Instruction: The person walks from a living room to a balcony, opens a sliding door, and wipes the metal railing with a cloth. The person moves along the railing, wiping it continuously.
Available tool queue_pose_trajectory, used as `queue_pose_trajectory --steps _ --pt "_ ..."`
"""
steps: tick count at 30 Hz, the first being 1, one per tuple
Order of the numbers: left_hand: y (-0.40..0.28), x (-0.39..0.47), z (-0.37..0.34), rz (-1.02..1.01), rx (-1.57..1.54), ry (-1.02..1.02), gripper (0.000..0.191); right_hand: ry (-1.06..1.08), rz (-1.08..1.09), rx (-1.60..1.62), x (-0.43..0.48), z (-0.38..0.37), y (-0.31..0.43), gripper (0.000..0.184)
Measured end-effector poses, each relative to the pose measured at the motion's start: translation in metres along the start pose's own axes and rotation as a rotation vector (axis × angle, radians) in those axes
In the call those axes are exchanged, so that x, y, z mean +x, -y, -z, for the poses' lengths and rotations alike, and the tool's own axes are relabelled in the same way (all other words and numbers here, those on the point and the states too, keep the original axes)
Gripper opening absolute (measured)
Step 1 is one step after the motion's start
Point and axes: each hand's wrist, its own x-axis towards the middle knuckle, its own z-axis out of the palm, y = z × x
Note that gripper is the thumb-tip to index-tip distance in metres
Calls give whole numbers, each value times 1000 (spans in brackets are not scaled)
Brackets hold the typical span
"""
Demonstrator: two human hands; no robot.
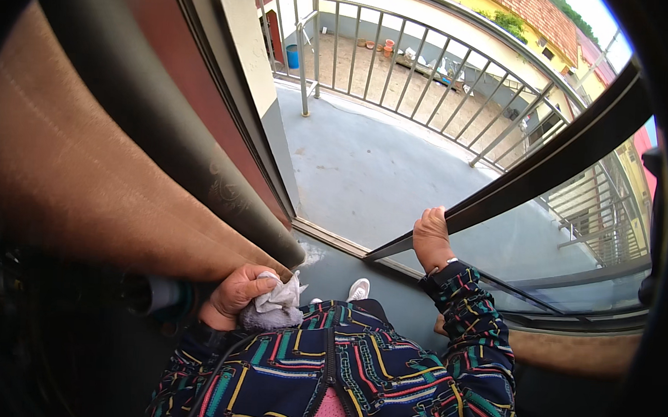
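My right hand (431,239) grips the dark frame edge (517,170) of a sliding glass door, fingers wrapped over it. To its right, the glass pane (553,242) shows a balcony rail and buildings, seen through it or reflected. Close to my body, my left hand (242,291) holds a crumpled white cloth (281,293) with a greyish fluffy cloth (271,318) beneath it. The doorway between the frame edge and the left jamb stands open, and its metal sill track (332,239) crosses the floor.
A brown curtain (104,157) with a dark border (201,156) hangs at the left. Outside lies a grey balcony floor (359,153) bounded by a metal railing (398,59). A blue barrel (292,56) and several orange pots stand in the yard below. A white shoe (359,289) is near the sill.
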Motion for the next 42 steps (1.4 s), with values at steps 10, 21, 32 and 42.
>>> queue_pose_trajectory --steps 10,21,32,42 --pt "-25 40 39 33 -155 55 20 372 -44 122 -32 19 5 13" --pt "-133 122 87 39 -218 70 23 679 -34 212 -21 94 37 17" --pt "-277 259 64 111 -98 5 20 739 -139 481 -39 111 35 25" --pt "-412 481 31 28 -225 108 18 879 -757 739 -48 116 32 26"
